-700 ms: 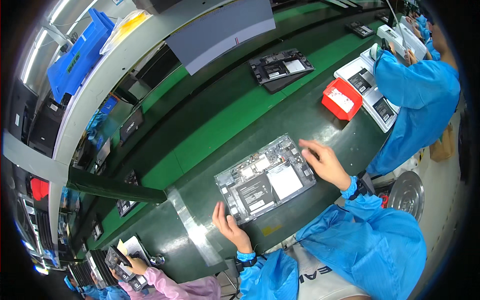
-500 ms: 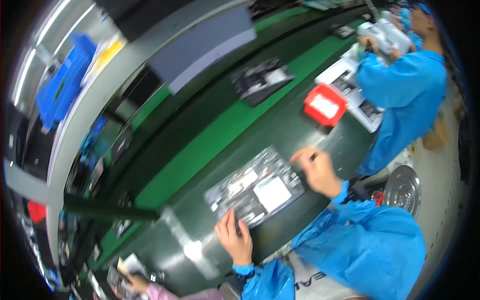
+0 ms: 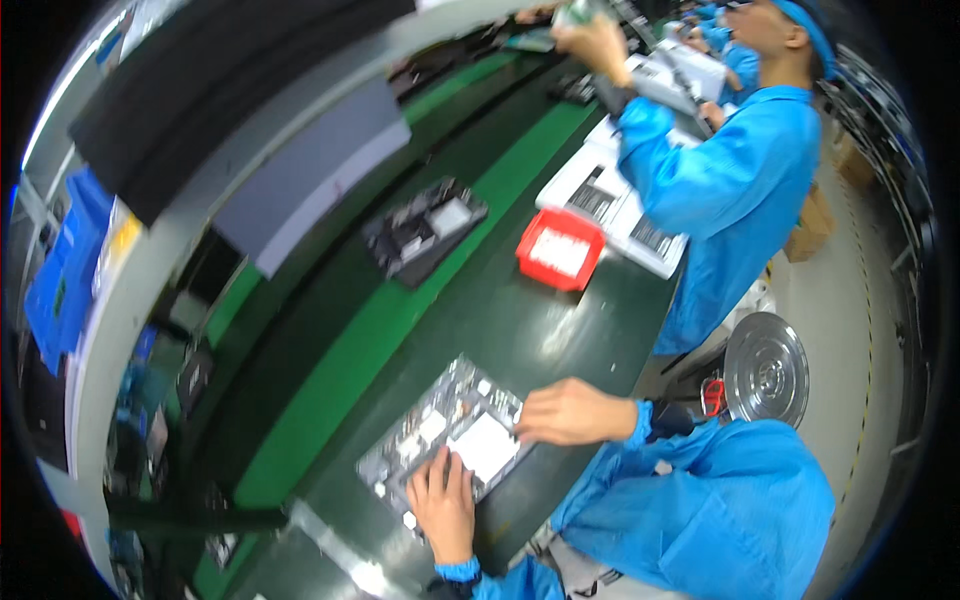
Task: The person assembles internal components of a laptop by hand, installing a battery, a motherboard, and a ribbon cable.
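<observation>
Head view: both hands on opened laptop base

Person's L hand (image 3: 445,500) & R hand (image 3: 575,412) are both at an opened, dark laptop base (image 3: 408,440) w/ its inner parts showing. Base lies flat on dark green bench (image 3: 600,335), right in front of person, turned at a slant. L hand: palm down, fingers stretched out & slightly apart, tips over near side of base, just left of a white pad (image 3: 487,446). R hand: fingers bent & close together, tips at right edge of base, beside same pad. Pic is a bit blurred, so can't tell if R fingers pinch anything.

Far from the hands, past a bare stretch of bench: red bin (image 3: 560,250) w/ white label, touching or just beside a white casing (image 3: 565,185) w/ dark blocks in it. Co-worker in blue smock (image 3: 735,180) stands to the far right, one hand (image 3: 595,45) raised w/ a small item, too smeared to ID. Farther left, another dark opened unit (image 3: 425,235) sits by a bright green strip (image 3: 310,405) running along the line. Clear tape (image 3: 335,550) is stuck to bench, near left. Round metal stool (image 3: 768,368) stands on floor, right of bench.
</observation>
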`<action>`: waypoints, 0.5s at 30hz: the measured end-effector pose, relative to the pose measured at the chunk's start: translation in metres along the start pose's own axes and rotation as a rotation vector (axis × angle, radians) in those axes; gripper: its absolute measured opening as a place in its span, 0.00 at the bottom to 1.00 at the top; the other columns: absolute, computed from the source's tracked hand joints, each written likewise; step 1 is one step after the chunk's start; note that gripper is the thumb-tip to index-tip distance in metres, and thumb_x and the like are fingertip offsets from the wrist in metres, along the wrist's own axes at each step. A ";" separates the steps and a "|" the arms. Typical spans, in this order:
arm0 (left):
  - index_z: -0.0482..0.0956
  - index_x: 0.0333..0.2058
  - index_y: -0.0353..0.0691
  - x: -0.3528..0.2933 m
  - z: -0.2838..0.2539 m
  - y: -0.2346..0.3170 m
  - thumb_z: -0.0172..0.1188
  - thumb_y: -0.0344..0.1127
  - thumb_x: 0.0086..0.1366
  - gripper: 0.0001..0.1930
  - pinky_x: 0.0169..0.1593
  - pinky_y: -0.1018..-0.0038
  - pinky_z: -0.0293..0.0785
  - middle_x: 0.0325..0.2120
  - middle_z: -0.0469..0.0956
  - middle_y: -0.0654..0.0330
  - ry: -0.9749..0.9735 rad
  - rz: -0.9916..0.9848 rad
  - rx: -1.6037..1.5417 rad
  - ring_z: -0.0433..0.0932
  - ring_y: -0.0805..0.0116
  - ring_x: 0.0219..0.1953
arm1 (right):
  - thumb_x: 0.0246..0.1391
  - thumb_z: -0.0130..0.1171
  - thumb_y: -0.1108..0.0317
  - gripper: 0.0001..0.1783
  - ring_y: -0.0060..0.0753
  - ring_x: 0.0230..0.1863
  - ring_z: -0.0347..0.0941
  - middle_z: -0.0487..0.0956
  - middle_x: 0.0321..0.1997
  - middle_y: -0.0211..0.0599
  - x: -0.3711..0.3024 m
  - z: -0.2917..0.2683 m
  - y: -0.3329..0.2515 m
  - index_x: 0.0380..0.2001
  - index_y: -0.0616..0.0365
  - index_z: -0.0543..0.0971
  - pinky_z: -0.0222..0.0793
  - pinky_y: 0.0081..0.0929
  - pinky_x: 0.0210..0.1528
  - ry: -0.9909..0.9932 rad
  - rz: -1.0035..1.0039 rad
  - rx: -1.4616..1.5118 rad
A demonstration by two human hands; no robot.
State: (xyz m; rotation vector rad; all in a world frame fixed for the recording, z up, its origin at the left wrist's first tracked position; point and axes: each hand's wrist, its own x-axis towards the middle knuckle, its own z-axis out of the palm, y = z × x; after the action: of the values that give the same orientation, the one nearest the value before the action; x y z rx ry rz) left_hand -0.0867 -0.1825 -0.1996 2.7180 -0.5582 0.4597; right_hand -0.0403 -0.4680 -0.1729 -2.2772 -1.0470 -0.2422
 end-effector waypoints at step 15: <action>0.87 0.49 0.40 0.001 0.001 -0.002 0.75 0.39 0.59 0.20 0.54 0.61 0.71 0.54 0.82 0.66 0.049 -0.005 -0.041 0.77 0.59 0.51 | 0.63 0.65 0.63 0.15 0.44 0.38 0.78 0.78 0.38 0.36 0.055 0.041 0.012 0.51 0.53 0.81 0.73 0.40 0.41 0.116 0.105 0.038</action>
State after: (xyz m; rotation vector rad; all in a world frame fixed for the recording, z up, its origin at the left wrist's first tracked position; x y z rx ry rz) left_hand -0.0844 -0.1818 -0.2008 2.6608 -0.5413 0.5065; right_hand 0.0014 -0.4147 -0.1891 -2.2475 -0.8634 -0.3038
